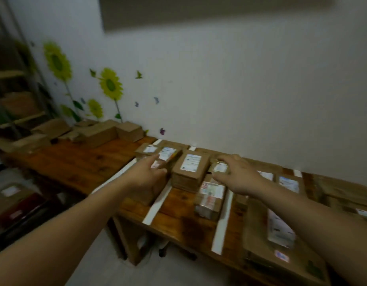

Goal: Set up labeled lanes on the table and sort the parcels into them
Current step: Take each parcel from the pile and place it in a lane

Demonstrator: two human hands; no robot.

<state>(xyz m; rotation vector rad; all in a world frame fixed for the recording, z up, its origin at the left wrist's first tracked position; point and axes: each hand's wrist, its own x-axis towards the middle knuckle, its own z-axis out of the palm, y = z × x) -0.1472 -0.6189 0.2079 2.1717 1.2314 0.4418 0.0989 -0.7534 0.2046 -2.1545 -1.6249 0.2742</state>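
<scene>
White tape strips (pixel 157 205) split the wooden table (pixel 178 221) into lanes. My left hand (pixel 149 176) grips a tilted labeled parcel (pixel 168 154) above the left lane, thumb along its near side. A brown labeled parcel (pixel 190 168) stands in the middle lane on another box. Just right of it, my right hand (pixel 238 174) curls over a small labeled parcel (pixel 219 167), fingers above and thumb below. A taped parcel with a colourful label (pixel 211 199) lies nearer in the same lane. The picture is blurred.
A large flat parcel (pixel 271 234) and more labeled parcels (pixel 287 183) fill the right lanes. Plain cardboard boxes (pixel 100 131) are piled at the table's far left by the wall. A shelf rack (pixel 13 89) stands at left, with a box (pixel 11 195) on the floor.
</scene>
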